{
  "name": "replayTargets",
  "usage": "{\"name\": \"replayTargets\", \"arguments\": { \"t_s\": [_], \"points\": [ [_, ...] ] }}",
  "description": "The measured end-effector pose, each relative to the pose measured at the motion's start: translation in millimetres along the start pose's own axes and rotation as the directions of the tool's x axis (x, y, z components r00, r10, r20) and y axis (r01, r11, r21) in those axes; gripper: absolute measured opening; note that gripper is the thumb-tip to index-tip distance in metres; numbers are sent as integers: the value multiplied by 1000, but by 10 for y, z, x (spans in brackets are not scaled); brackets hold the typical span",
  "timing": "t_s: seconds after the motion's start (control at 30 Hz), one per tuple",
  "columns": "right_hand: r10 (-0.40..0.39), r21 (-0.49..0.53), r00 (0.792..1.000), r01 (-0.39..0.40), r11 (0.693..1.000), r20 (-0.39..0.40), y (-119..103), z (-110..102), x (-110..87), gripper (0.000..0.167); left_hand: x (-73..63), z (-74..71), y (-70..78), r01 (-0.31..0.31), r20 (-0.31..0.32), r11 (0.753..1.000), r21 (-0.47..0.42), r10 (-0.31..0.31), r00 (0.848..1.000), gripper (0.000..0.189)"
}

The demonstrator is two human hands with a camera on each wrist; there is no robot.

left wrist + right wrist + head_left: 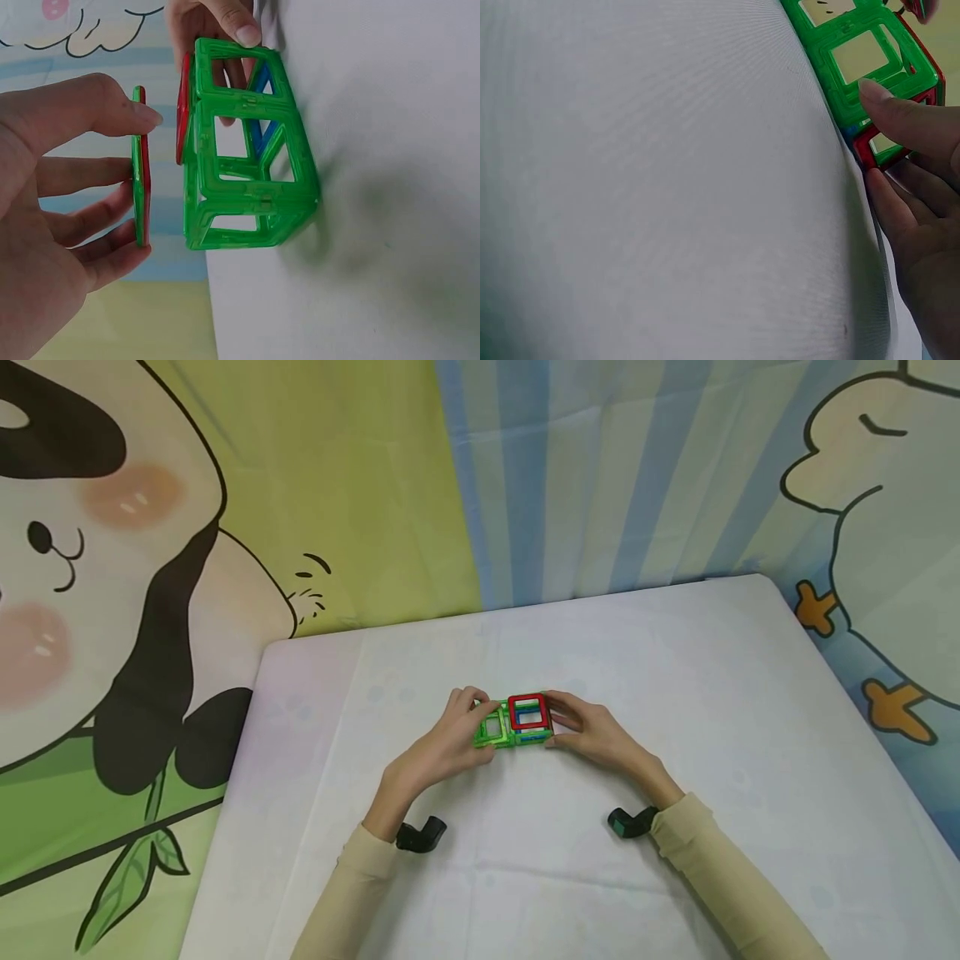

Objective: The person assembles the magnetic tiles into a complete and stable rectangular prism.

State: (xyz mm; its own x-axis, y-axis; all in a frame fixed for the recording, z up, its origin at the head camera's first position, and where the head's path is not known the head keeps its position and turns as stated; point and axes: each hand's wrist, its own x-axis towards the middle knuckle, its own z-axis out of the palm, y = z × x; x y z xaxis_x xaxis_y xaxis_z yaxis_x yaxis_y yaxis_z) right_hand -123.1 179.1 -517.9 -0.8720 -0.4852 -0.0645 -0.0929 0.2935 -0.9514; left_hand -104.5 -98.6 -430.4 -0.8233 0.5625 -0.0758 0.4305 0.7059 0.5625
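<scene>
On the table stands a block of two joined boxes made of magnetic tiles [259,201], mostly green frames, with a blue tile [259,136] partly seen inside. A red square tile [512,714] lies on top of its right box. My left hand [442,743] pinches a thin flat square tile [140,172], green on one side and red on the other, between thumb and fingertips. In the left wrist view a gap separates that tile from the block. My right hand [603,739] grips the block's right end, its thumb [889,112] against a green frame beside a red end tile [864,150].
A white cloth covers the table [525,877]. Behind it hangs a printed curtain [360,485] with cartoon animals and stripes. Black wrist devices [422,835] sit by both sleeves.
</scene>
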Motion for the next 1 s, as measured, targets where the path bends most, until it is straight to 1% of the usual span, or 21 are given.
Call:
{"name": "replayTargets", "arguments": {
  "t_s": [0.17, 0.33, 0.5, 0.77, 0.87, 0.93, 1.0],
  "points": [
    [13, -2, 1000, -13, 1000, 3, 0, 1, -2, 78, 123, 20, -27, -2, -1, 1000, 0, 2, 1000, 58],
    [13, -3, 1000, -13, 1000, 8, 9, 6, -4, 77, 191, 43, -64, 3, 5, 1000, 8, -3, 1000, 56],
    [16, -9, 1000, -16, 1000, 10, 25, 11, 5, 77, 218, 57, -93, 17, 38, 1000, 13, -18, 999, 55],
    [21, -9, 1000, -21, 1000, 9, 37, 2, 16, 78, 228, 79, -135, 4, 67, 1000, 24, -6, 998, 54],
    [22, -6, 1000, -22, 1000, 6, 32, -1, 16, 78, 217, 93, -170, 18, 55, 1000, -8, -17, 998, 58],
    [25, 1, 1000, -25, 1000, 5, 29, -1, 16, 78, 195, 110, -217, 52, 38, 997, -55, -50, 998, 67],
    [26, 8, 1000, -27, 1000, 8, 27, 1, 16, 79, 161, 142, -288, 101, 20, 987, -123, -100, 995, 79]
  ]
}}
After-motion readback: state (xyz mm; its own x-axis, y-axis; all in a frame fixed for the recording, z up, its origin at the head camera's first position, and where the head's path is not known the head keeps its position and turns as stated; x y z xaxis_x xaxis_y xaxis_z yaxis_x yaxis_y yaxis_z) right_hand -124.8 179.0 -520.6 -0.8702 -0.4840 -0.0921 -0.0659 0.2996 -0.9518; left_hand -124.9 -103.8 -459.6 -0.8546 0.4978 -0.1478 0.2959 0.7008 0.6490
